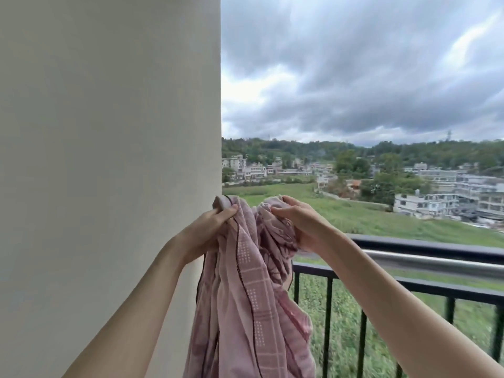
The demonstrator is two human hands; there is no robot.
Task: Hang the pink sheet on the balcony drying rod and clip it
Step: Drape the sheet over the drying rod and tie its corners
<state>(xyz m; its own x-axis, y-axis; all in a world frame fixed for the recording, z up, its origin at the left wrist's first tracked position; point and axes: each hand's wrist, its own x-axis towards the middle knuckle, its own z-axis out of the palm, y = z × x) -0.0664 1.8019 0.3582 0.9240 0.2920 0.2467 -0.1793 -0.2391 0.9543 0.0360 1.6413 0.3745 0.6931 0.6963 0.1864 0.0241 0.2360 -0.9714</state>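
A person on a high balcony holds a bunched pink sheet (pixel 245 296) up at chest height with both bare arms stretched forward. The left hand (pixel 210 227) grips the sheet's upper edge, fingers curled round a gathered fold near a dark piped hem, close beside the edge of the cream wall (pixel 109 159) that fills the left half of the view. The right hand (pixel 302 222) pinches a second bunch of the same fabric between thumb and curled fingers, just to the right of the left hand, so the two grips sit near one another at the top of the cloth. From these holds the sheet hangs down in long crumpled folds, showing a pale check pattern, blocks of small white dots and thin dark lines, and it runs out of view at the bottom edge. It hangs in front of the wall corner and the left end of the black balcony railing (pixel 409 287). A silver drying rod (pixel 436 261) runs level beyond the right forearm, just above the railing's lower bar and below its dark top rail; the sheet is in the hands rather than draped over it. Past the railing lie a green field (pixel 381 219), pale low buildings (pixel 425 204), a wooded ridge and a sky of heavy grey cloud (pixel 354 64).
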